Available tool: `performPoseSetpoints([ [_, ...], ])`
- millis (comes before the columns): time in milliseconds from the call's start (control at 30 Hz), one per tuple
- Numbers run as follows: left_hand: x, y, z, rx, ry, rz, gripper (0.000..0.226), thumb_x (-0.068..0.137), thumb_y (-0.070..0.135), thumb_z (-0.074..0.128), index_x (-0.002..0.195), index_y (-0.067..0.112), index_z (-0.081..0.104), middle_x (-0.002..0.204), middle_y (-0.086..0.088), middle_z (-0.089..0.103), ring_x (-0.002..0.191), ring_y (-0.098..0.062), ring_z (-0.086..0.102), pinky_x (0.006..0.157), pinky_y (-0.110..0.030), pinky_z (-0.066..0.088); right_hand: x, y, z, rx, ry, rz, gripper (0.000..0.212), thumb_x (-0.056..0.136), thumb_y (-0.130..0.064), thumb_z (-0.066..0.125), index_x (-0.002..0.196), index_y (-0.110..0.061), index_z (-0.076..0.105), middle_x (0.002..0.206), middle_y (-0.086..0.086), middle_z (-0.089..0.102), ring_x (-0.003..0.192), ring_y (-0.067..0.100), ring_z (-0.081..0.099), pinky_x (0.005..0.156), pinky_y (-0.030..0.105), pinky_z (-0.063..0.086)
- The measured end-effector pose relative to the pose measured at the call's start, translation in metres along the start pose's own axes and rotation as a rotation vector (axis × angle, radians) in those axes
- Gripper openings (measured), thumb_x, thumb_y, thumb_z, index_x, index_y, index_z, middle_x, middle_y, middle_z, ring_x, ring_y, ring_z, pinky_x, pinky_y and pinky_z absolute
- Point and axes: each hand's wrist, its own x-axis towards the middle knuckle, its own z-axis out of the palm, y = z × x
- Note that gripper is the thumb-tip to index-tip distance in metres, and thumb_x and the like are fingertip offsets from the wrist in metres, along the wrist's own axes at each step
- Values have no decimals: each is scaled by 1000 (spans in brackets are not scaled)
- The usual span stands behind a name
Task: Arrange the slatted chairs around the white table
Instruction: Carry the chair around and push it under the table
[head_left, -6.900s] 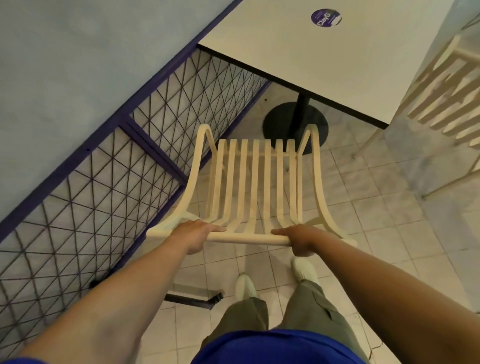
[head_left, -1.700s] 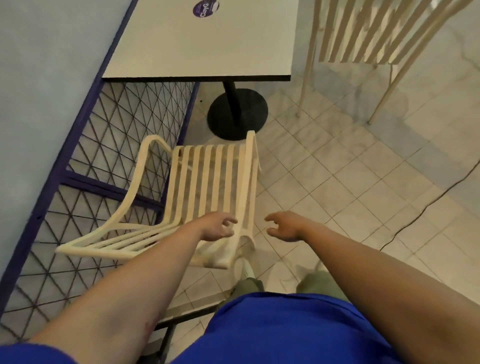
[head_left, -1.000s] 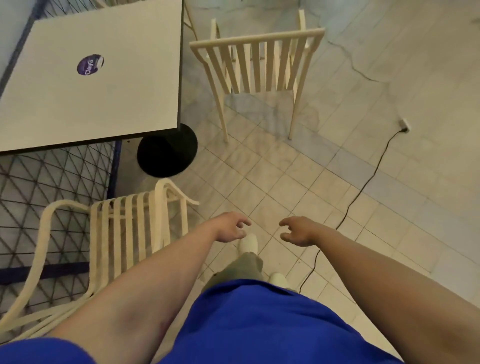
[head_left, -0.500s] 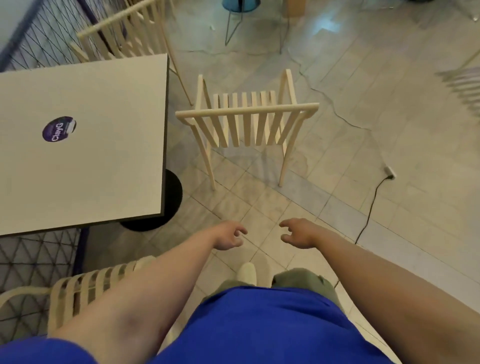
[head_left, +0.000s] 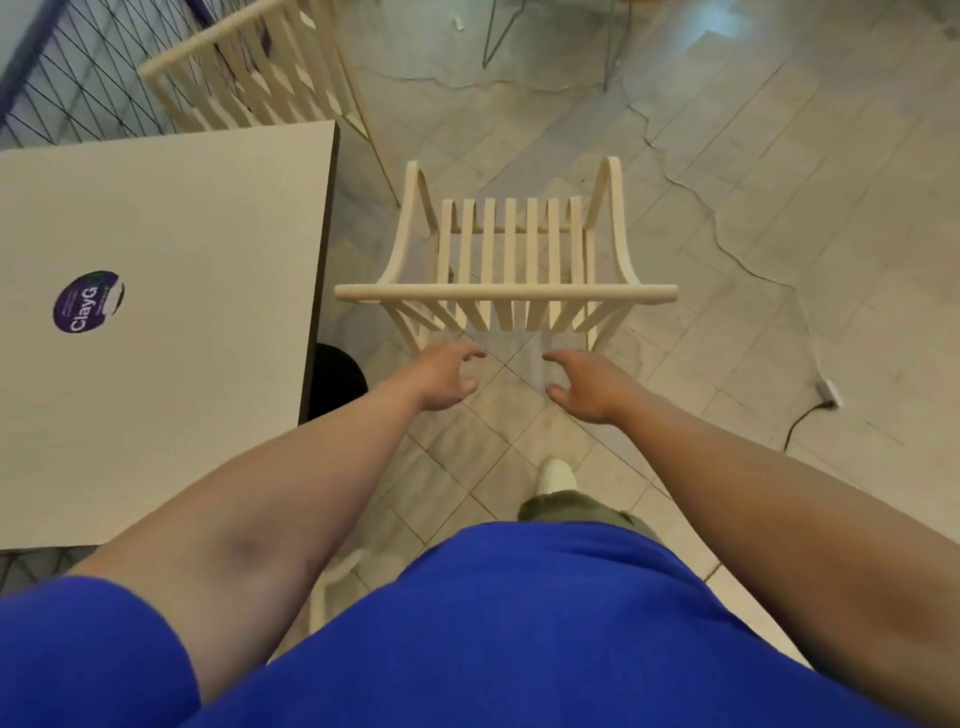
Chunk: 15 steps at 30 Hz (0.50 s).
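A cream slatted chair (head_left: 506, 293) stands straight ahead on the tiles, its back rail toward me, to the right of the white table (head_left: 171, 291). My left hand (head_left: 444, 376) and my right hand (head_left: 584, 387) reach forward just short of that back rail, both open with fingers curled and holding nothing. A second slatted chair (head_left: 249, 78) stands at the table's far side. A small pale piece of the first chair (head_left: 332, 582) shows low by my left arm; the rest of it is hidden.
A purple round sticker (head_left: 88, 301) sits on the table top, and the table's black base (head_left: 337, 376) shows below its edge. A blue-framed wire fence (head_left: 78, 67) runs along the far left. A black cable with a plug (head_left: 826, 397) lies on the floor to the right.
I let go of the first chair by the fence and turned right. The chair ahead has come closer, and both open hands now reach almost to its back rail.
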Motion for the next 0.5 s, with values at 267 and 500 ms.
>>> performPoseSetpoints([
  [267, 65, 0, -57, 28, 171, -96, 60, 92, 23, 66, 148, 23, 44, 146, -4, 49, 130, -27, 49, 109, -44, 41, 81, 27, -78, -200, 39, -81, 57, 93, -32, 57, 144, -16, 38, 135, 8, 51, 117, 30, 51, 99, 47, 45],
  [500, 110, -27, -71, 349, -41, -140, 66, 90, 28, 63, 151, 31, 36, 150, 0, 46, 135, -25, 43, 115, -50, 28, 133, 40, -80, -288, -172, -24, 54, 93, -32, 57, 143, -25, 38, 123, 3, 57, 102, 24, 57, 85, 41, 49],
])
